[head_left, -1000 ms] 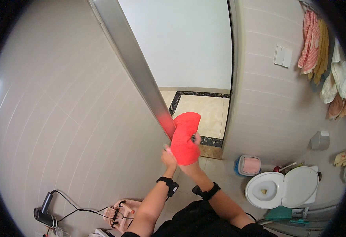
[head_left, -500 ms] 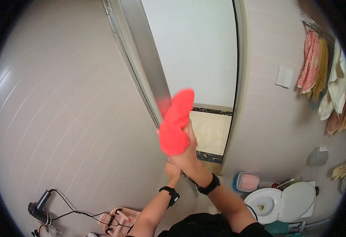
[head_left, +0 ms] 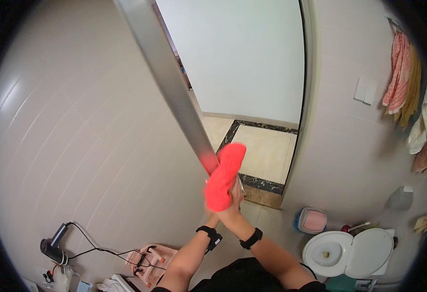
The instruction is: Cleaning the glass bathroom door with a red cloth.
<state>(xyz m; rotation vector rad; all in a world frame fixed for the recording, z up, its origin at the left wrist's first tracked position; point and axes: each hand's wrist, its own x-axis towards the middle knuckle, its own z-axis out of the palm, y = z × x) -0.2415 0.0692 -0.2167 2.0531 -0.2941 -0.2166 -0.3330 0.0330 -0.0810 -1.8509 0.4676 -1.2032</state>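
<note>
A bright red cloth (head_left: 225, 177) is bunched in my right hand (head_left: 232, 207), whose fingers wrap round it. The cloth is beside the lower visible stretch of the silvery door edge (head_left: 177, 100), and a reddish reflection shows on the metal. My left hand (head_left: 210, 211) is close behind and to the left of the right one; its fingers are mostly hidden by the cloth and the right hand. Part of a metal door handle (head_left: 242, 187) shows just right of the right hand. Black bands circle both wrists.
Beyond the doorway lies a tiled floor (head_left: 262, 151) with dark borders. At right are a toilet (head_left: 328, 253) with raised lid, a pink-lidded bin (head_left: 313, 220) and hanging towels (head_left: 397, 73). A hair dryer (head_left: 54, 246) and pink folding stool (head_left: 150, 263) are lower left.
The red cloth and both hands have come lower in the picture, nearer to me. More of the floor outside the doorway shows, and the door edge appears at a different angle.
</note>
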